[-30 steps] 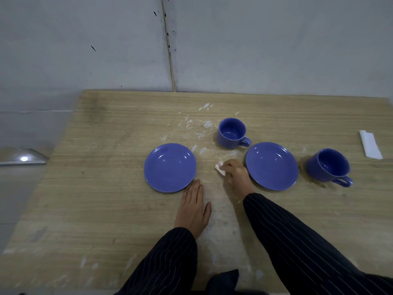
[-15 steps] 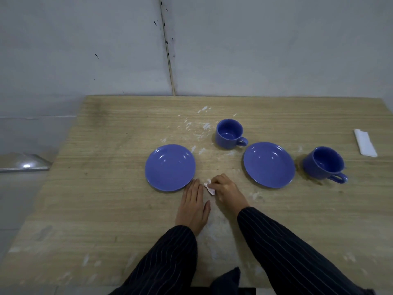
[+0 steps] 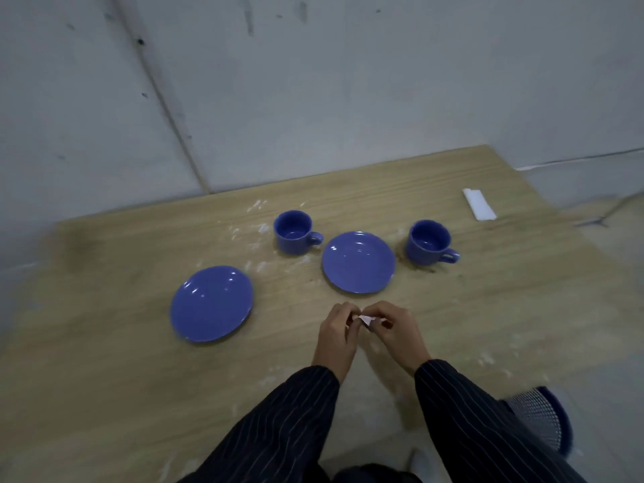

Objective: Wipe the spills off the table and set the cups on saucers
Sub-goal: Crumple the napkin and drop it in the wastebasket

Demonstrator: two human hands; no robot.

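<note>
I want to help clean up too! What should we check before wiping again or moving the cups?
1. Tissue held: ok, both the left hand and the right hand pinch it above the table.
2. Tissue still clean enough: cannot tell, too small.
3. Spills gone: not ok, white specks remain by the left cup.
4. Cups on saucers: not ok, the left cup and the right cup stand on the table.
5. Saucers free: ok, the left saucer and the right saucer hold nothing.
6. Spare tissue: ok, a folded white one lies at the far right.
</note>
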